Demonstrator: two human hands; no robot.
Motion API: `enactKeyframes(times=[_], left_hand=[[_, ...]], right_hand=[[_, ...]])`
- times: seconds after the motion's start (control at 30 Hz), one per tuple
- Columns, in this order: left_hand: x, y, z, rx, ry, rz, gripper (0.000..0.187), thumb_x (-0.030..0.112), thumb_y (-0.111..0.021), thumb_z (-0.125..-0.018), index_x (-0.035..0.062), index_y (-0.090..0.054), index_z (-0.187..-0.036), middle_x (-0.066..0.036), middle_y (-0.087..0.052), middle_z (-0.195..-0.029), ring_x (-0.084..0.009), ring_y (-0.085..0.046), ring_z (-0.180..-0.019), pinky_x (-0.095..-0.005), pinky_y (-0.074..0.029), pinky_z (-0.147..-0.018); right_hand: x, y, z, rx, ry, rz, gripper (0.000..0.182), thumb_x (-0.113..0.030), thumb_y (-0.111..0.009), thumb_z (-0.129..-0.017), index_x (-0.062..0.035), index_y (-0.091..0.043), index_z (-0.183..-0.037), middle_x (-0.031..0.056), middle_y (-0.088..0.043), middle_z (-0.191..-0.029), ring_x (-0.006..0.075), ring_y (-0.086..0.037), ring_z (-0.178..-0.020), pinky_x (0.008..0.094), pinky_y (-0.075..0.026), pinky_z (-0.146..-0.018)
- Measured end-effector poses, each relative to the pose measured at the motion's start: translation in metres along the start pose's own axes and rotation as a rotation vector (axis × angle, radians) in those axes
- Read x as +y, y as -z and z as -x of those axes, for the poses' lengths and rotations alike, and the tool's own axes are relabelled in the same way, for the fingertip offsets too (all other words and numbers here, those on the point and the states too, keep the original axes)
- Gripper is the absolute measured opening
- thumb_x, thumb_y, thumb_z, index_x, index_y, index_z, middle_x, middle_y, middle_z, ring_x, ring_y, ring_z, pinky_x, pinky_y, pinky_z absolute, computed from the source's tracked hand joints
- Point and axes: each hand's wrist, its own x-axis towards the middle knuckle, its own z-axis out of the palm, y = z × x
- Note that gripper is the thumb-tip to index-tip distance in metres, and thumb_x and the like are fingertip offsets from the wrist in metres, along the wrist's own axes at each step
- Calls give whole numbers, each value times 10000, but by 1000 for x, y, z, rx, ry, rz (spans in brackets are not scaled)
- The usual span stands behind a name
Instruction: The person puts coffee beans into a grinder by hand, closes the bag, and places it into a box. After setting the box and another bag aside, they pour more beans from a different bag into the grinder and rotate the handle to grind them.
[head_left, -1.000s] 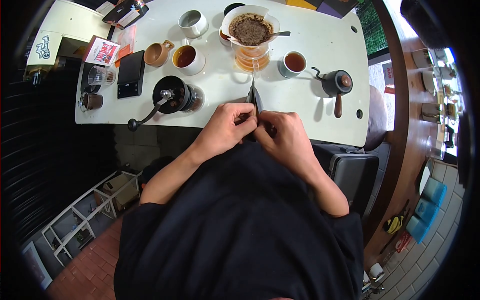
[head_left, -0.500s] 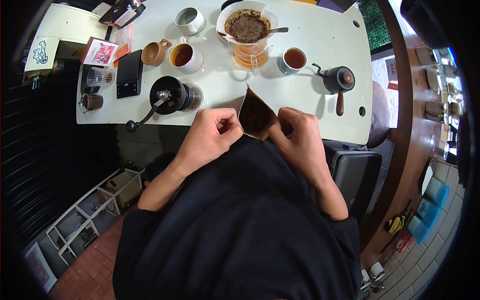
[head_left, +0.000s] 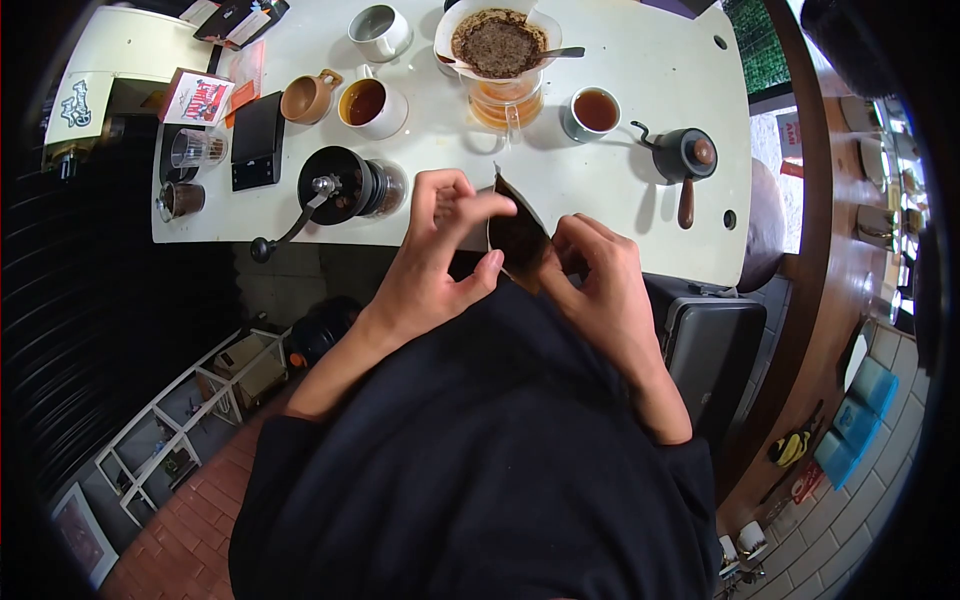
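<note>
An open bag (head_left: 517, 228) with a dark inside stands at the table's front edge, between my hands. My right hand (head_left: 598, 262) pinches its right side, fingers closed on the rim. My left hand (head_left: 437, 240) is at the bag's left side with thumb and fingers apart, the index finger reaching over the opening. Left of the hands lies a black hand grinder (head_left: 336, 187) with its crank. Beyond the bag, a glass server (head_left: 506, 103) carries a paper filter of wet coffee grounds (head_left: 497, 44), a spoon resting across it.
Around the table (head_left: 640, 90) stand a cup of tea-coloured liquid (head_left: 592, 113), a yellow-lined mug (head_left: 372, 107), a brown cup (head_left: 308, 98), a grey mug (head_left: 380, 33), a black scale (head_left: 258, 142) and a dark pot with a wooden handle (head_left: 685, 156). A grey case (head_left: 712, 345) is below right.
My left hand has let go of the bag's left edge and opened, its fingers rising toward the mouth. The bag's opening looks narrower. My right hand keeps its hold.
</note>
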Motion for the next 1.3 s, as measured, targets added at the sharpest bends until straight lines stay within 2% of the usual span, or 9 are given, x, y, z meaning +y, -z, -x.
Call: enactKeyframes(times=[0.13,0.4,0.6,0.7,0.93,1.03,1.13,1.2,1.3], left_hand=[[-9,1,8,18,-479,-481,367,376,-828,-772,108,-706,-992,-95,-500,-1114,-287,-495,-1030,-418,-434,-912],[-31,-5,26,29,-395,-372,364,345,-904,-681,138,-718,-917,-78,-429,-1057,-240,-509,-971,-370,-474,-795],[-62,-39,25,174,-416,-318,741,387,-940,-623,170,-547,-1211,-159,-359,-1218,-342,-461,-1146,-447,-474,-914],[-83,-72,12,392,-487,46,1223,421,-987,-520,133,-269,-1467,-237,-328,-1407,-439,-382,-1337,-483,-413,-1084],[-84,-77,9,-41,-121,37,1349,407,-995,-462,-25,-221,-1479,-213,-322,-1475,-393,-387,-1358,-471,-346,-1147],[-97,-91,14,84,-107,139,1036,349,-955,-605,15,-353,-1378,-129,-443,-1303,-286,-493,-1227,-424,-368,-1097],[-104,-93,19,12,-12,311,1082,329,-958,-607,13,-316,-1419,-123,-451,-1296,-279,-505,-1203,-413,-367,-1100],[-102,-94,17,17,-48,266,1071,315,-937,-650,4,-288,-1443,-133,-451,-1295,-278,-503,-1201,-406,-373,-1092],[-100,-96,7,60,-181,58,1242,292,-973,-519,44,-225,-1479,-192,-390,-1355,-381,-432,-1272,-482,-391,-1082]], right_hand=[[6,-3,0,33,-15,-4,146,-16,-641,-817,30,-516,-876,165,-586,-724,285,-606,-597,361,-489,-600],[2,2,-4,74,-61,-35,188,31,-586,-820,-16,-490,-974,124,-542,-692,187,-539,-564,328,-460,-579],[2,-5,-3,22,46,-25,199,45,-576,-822,-27,-541,-1004,153,-589,-772,240,-581,-575,340,-470,-585],[-1,-9,-1,-9,43,-71,229,50,-580,-815,-28,-562,-1029,170,-610,-819,272,-611,-604,353,-486,-602],[-3,-8,0,-11,53,-38,256,54,-583,-810,-31,-618,-1049,168,-605,-814,281,-620,-629,366,-510,-629],[-3,-1,2,-44,64,40,278,45,-592,-806,-39,-637,-1068,168,-597,-841,296,-616,-638,385,-521,-662],[-4,2,4,-20,125,275,292,42,-625,-780,-3,-643,-1068,146,-594,-902,275,-628,-748,395,-531,-714],[-11,5,0,125,596,624,236,7,-642,-756,51,-639,-988,118,-591,-948,251,-634,-896,407,-542,-748],[-8,14,-8,-175,767,721,181,-59,-618,-776,58,-654,-908,111,-612,-977,240,-634,-997,358,-572,-769]])
